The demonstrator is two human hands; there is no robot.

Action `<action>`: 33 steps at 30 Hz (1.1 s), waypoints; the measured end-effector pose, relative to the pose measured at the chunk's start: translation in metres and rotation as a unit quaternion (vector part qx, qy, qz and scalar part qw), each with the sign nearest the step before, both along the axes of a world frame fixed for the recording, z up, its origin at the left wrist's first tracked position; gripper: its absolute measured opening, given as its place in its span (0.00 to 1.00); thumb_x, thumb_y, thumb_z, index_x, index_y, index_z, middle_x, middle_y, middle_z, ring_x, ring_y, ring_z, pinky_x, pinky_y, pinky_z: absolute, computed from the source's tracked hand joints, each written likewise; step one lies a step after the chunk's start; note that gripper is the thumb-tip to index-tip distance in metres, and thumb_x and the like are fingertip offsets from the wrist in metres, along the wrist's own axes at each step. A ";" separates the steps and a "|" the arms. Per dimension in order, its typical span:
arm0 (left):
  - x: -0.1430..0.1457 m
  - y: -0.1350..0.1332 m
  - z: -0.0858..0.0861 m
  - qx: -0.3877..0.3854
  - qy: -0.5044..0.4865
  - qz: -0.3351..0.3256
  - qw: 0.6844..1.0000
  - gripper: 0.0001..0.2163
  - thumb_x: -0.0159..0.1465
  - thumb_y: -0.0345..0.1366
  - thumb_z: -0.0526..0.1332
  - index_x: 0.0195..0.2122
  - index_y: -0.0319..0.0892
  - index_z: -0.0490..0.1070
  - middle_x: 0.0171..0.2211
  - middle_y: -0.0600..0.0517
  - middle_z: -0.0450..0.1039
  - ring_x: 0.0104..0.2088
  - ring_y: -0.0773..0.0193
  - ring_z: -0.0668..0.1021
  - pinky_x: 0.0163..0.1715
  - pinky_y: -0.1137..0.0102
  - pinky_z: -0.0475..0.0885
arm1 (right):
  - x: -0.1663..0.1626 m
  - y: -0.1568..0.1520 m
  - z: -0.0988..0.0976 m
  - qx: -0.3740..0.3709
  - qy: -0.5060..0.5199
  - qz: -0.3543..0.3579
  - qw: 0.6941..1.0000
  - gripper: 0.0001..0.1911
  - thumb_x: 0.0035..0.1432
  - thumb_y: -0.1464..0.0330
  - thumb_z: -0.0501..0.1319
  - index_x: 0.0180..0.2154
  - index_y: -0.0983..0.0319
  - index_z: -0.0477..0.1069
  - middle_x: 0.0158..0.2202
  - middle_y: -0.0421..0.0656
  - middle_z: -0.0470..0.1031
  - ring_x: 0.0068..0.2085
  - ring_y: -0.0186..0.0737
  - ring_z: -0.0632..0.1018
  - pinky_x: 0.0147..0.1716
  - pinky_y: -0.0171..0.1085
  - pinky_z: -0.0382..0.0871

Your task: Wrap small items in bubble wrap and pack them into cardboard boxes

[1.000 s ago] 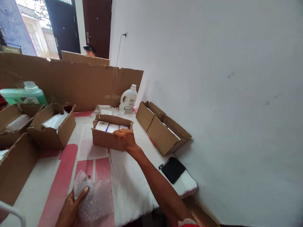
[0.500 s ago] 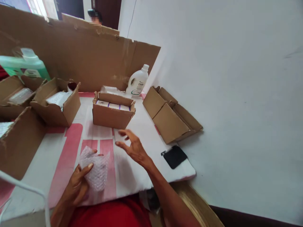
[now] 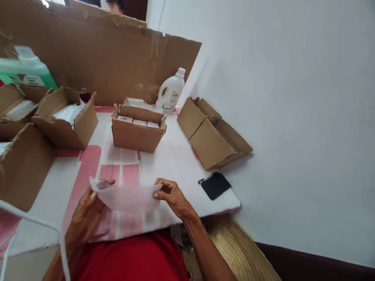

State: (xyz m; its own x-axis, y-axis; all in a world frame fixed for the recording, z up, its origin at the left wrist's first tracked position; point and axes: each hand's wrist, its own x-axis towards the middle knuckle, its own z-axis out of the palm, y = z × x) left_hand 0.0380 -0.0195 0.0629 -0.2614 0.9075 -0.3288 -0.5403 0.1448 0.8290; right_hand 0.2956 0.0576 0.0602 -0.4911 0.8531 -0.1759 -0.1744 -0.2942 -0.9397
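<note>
Bubble wrap, a clear piece, held just above the near edge of the table; I take it as my clock centre. Left hand at 9 o'clock, thumb and fingers clamped on its bunched end. Right hand at 3, thumb and forefinger pinching the other corner, so it hangs stretched between them. From my end I can't tell a single sheet from a flat bag.

Progress, my reading: early on. Done: both ends gripped, wrap spread. Left: no fold made around anything that I can see, and it is not yet set down.

At 12, a carton with white packs inside. Toward 11, a second carton holds a pale bundle; I can't make out its contents. White bottle at 1, two joined boxes at 2, black pad at 3, beyond the right hand.
</note>
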 end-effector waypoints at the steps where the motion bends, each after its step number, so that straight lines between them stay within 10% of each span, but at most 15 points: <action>1: -0.003 0.000 -0.001 -0.008 0.024 0.010 1.000 0.22 0.52 0.48 0.73 0.45 0.44 0.76 0.46 0.48 0.79 0.46 0.56 0.79 0.45 0.67 0.74 | 0.001 0.000 0.003 0.004 -0.004 -0.014 1.000 0.14 0.49 0.63 0.75 0.28 0.61 0.72 0.27 0.36 0.68 0.31 0.33 0.67 0.33 0.32 0.61; 6: -0.013 0.004 -0.003 -0.064 0.141 0.035 0.987 0.26 0.43 0.47 0.78 0.39 0.43 0.74 0.31 0.54 0.76 0.31 0.66 0.74 0.32 0.75 0.71 | 0.003 -0.002 0.010 -0.018 0.044 -0.066 0.997 0.15 0.47 0.63 0.75 0.29 0.60 0.70 0.31 0.37 0.70 0.33 0.34 0.69 0.36 0.32 0.64; 16: -0.010 -0.003 0.011 -0.053 0.349 0.075 0.933 0.17 0.50 0.52 0.73 0.29 0.44 0.77 0.31 0.55 0.73 0.33 0.66 0.72 0.34 0.75 0.68 | 0.000 0.000 0.001 -0.091 0.002 -0.183 0.979 0.24 0.42 0.56 0.77 0.28 0.60 0.66 0.25 0.33 0.65 0.26 0.31 0.64 0.28 0.31 0.59; 26: -0.016 0.009 0.011 -0.249 -0.043 0.052 0.966 0.08 0.55 0.34 0.68 0.27 0.40 0.68 0.17 0.59 0.65 0.14 0.74 0.65 0.11 0.80 0.59 | -0.010 -0.013 -0.032 -0.139 -0.056 -0.167 0.974 0.28 0.44 0.46 0.73 0.25 0.62 0.68 0.21 0.33 0.63 0.23 0.29 0.62 0.25 0.32 0.55; 29: -0.015 0.010 0.011 -0.231 -0.065 0.033 0.970 0.03 0.59 0.30 0.62 0.34 0.38 0.74 0.34 0.48 0.81 0.18 0.74 0.71 0.13 0.81 0.64 | -0.011 -0.019 -0.040 -0.162 -0.078 -0.162 0.970 0.31 0.44 0.42 0.70 0.23 0.62 0.66 0.20 0.34 0.64 0.22 0.30 0.61 0.25 0.33 0.55; 33: -0.012 0.006 0.009 -0.161 0.037 -0.014 0.986 0.18 0.58 0.40 0.67 0.49 0.41 0.78 0.57 0.42 0.76 0.35 0.65 0.80 0.22 0.77 0.71 | -0.009 -0.021 -0.043 -0.165 -0.128 -0.172 0.963 0.34 0.44 0.37 0.66 0.19 0.59 0.59 0.17 0.33 0.58 0.20 0.29 0.58 0.22 0.34 0.51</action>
State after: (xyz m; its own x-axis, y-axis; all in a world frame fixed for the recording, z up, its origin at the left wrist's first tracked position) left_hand 0.0259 -0.0139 0.0720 -0.2719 0.7668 -0.5814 -0.4725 0.4200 0.7748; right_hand 0.2865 0.0367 0.0176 -0.0933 0.8351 -0.5421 -0.0904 -0.5493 -0.8307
